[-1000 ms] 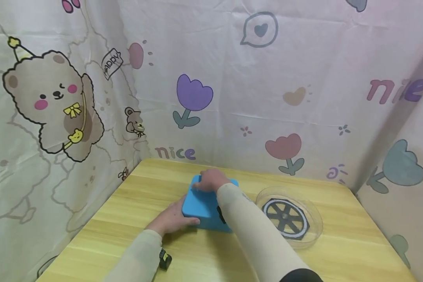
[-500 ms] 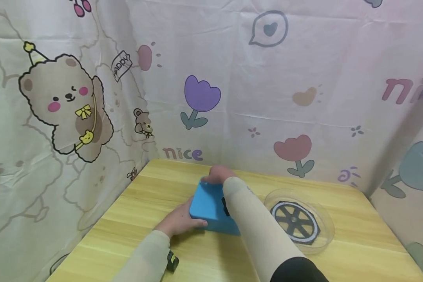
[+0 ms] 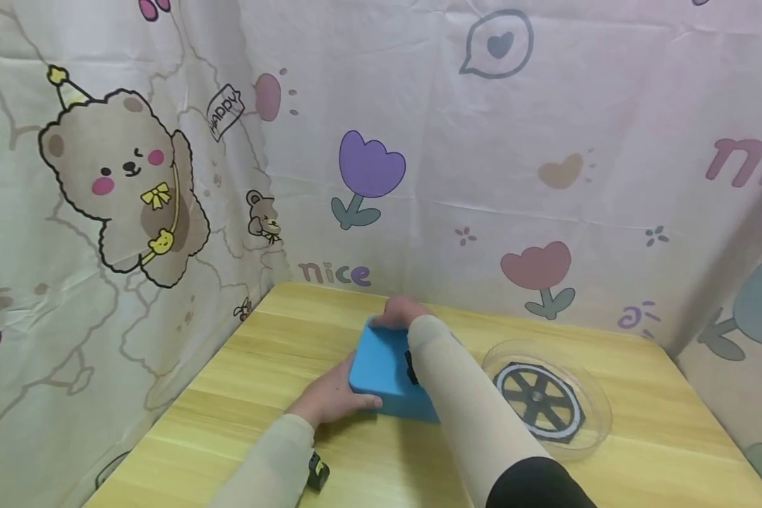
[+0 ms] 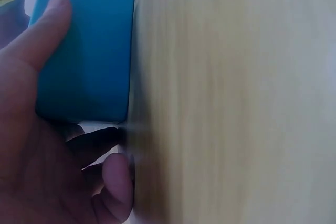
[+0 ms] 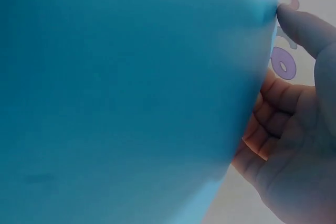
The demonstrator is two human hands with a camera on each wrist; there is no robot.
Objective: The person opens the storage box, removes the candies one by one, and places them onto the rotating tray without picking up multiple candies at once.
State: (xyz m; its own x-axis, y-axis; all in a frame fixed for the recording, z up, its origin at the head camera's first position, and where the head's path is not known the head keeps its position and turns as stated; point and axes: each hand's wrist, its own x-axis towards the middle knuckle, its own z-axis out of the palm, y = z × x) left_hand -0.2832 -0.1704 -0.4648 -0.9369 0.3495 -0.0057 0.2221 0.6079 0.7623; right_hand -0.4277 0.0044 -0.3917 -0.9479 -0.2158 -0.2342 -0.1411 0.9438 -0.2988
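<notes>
A blue box [image 3: 381, 367] with rounded corners lies on the wooden table, between both hands. At its near left corner the left hand [image 3: 333, 396] grips it, thumb along the front face. The left wrist view shows that thumb on the blue side [image 4: 89, 61], with the other fingers bent below the corner. Reaching over the top, the right hand [image 3: 401, 312] holds the far edge. In the right wrist view its thumb touches the rim of the blue surface [image 5: 157, 87] and its fingers go behind it. The right forearm hides the box's right part.
Right of the box stands a round, clear, shallow container [image 3: 600, 423] with a black six-spoked piece [image 3: 536, 396] in it. A patterned cloth [image 3: 432, 141] hangs behind and beside the wooden table [image 3: 241, 367]. A small black device sits at the left wrist.
The right hand has slid from the box's top to its far edge. The left hand keeps its hold at the corner. The head view has shifted, so the scene sits further right.
</notes>
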